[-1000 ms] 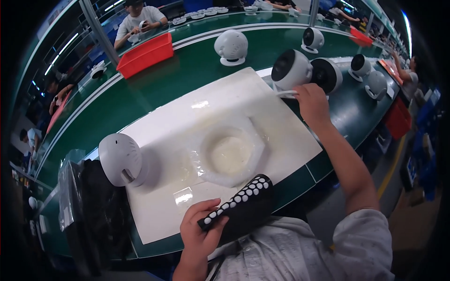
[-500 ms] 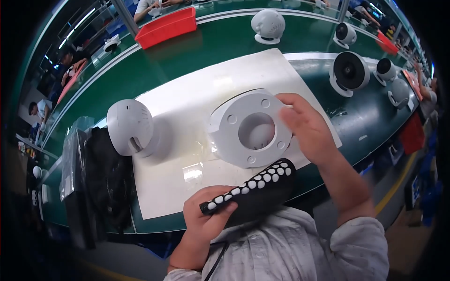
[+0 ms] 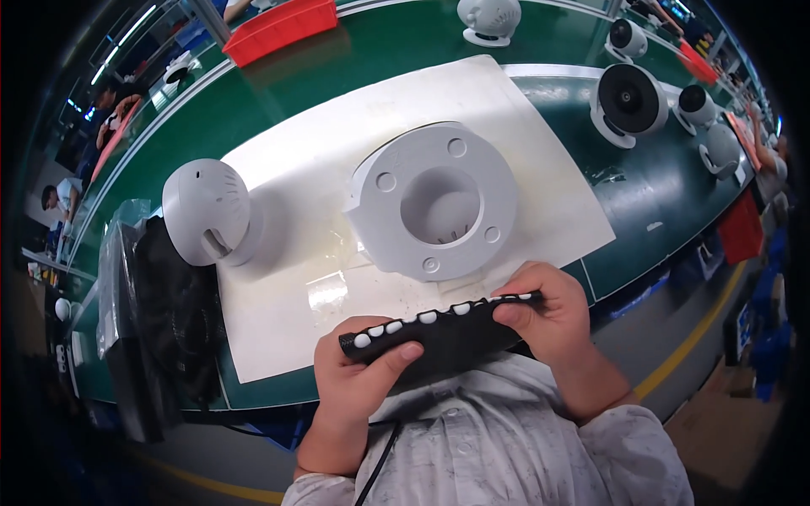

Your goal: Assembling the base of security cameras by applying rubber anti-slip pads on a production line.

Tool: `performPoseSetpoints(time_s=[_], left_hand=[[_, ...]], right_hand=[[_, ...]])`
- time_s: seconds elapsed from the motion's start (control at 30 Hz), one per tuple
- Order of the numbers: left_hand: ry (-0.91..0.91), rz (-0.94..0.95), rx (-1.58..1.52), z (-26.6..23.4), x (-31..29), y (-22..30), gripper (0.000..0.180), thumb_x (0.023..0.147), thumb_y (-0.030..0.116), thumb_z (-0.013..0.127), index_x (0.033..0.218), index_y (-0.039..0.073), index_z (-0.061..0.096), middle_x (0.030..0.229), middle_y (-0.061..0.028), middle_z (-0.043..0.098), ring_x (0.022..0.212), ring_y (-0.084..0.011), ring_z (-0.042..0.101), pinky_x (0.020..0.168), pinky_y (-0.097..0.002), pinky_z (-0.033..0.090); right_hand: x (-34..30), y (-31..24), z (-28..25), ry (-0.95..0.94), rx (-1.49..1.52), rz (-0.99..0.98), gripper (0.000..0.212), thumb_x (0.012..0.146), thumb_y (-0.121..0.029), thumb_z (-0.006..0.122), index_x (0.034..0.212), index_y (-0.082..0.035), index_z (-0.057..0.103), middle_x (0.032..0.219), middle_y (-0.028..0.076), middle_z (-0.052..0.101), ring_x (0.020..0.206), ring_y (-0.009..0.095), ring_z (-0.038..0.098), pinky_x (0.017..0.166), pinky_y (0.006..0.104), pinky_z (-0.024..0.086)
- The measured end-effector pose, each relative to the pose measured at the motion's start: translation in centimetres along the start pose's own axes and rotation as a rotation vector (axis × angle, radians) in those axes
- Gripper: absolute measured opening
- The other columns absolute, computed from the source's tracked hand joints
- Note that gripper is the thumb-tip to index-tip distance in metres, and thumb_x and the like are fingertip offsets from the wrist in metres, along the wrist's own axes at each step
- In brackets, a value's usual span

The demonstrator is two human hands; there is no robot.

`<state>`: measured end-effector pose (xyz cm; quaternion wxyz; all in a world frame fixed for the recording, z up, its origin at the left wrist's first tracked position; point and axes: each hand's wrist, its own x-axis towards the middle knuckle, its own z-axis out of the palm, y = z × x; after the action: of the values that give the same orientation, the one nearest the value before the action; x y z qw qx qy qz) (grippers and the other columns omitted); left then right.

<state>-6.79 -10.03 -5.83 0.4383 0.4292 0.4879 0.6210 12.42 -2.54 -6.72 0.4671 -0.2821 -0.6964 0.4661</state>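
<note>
Lowered since half a second ago, the right hand [image 3: 550,316] pinches one end of a white-dotted black sheet [image 3: 447,344], the left hand [image 3: 350,367] the other, holding it before the shirt [image 3: 477,430]. Beyond, a white housing [image 3: 378,221] lies ring face up on the pale mat [image 3: 329,156].

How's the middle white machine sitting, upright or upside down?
Upside down, it seems: the middle machine has its flat base, with four round spots, facing up. The left machine stands upright.
</note>
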Motion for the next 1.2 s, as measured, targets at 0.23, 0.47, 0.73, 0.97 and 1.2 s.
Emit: performPoseSetpoints(time_s=[0.23, 0.47, 0.73, 0.97, 1.2], left_hand=[[0.022, 0.204, 0.234, -0.9, -0.2, -1.3, 0.021, 0.063, -0.004, 0.070, 0.077, -0.001, 0.054, 0.061, -0.0048, 0.056, 0.054, -0.0076, 0.051, 0.048, -0.0203, 0.039], [-0.032, 0.395, 0.422, -1.4, -0.2, -1.9, 0.033, 0.062, -0.004, 0.071, 0.086, 0.002, 0.050, 0.060, -0.0068, 0.056, 0.050, -0.0116, 0.052, 0.047, -0.0206, 0.040], [-0.056, 0.429, 0.470, -1.2, -0.1, -1.6, 0.033, 0.062, -0.005, 0.070, 0.085, 0.002, 0.048, 0.061, -0.0089, 0.056, 0.048, -0.0145, 0.053, 0.045, -0.0215, 0.040], [-0.059, 0.398, 0.448, -0.6, 0.1, -1.0, 0.024, 0.059, -0.005, 0.070, 0.076, 0.000, 0.055, 0.056, -0.0090, 0.054, 0.046, -0.0159, 0.051, 0.043, -0.0220, 0.038], [-0.037, 0.381, 0.429, -0.4, 0.0, -0.9, 0.022, 0.059, -0.006, 0.069, 0.075, -0.001, 0.055, 0.054, -0.0090, 0.053, 0.044, -0.0160, 0.050, 0.042, -0.0225, 0.037]], right_hand=[[-0.3, -0.8, 0.4, 0.082, 0.486, 0.343, 0.018, 0.073, -0.008, 0.066, 0.087, -0.001, 0.057, 0.081, 0.006, 0.057, 0.075, 0.009, 0.052, 0.065, 0.0186, 0.041], [0.2, 0.0, -0.4, 0.042, -0.029, -0.039, 0.018, 0.070, -0.004, 0.065, 0.086, -0.001, 0.058, 0.085, 0.009, 0.058, 0.077, 0.016, 0.055, 0.071, 0.0238, 0.044], [0.5, -0.8, -0.5, 0.022, -0.458, -0.288, 0.016, 0.068, -0.002, 0.066, 0.082, -0.001, 0.058, 0.088, 0.009, 0.058, 0.080, 0.021, 0.057, 0.070, 0.0271, 0.044], [0.9, -0.8, 0.7, -0.034, -0.110, -0.127, 0.028, 0.065, 0.000, 0.066, 0.091, -0.005, 0.056, 0.085, 0.007, 0.058, 0.081, 0.022, 0.056, 0.066, 0.0284, 0.044], [1.2, -0.1, 1.0, 0.017, -0.303, -0.492, 0.028, 0.064, 0.004, 0.065, 0.089, -0.005, 0.055, 0.081, 0.006, 0.058, 0.077, 0.021, 0.057, 0.064, 0.0331, 0.044]])
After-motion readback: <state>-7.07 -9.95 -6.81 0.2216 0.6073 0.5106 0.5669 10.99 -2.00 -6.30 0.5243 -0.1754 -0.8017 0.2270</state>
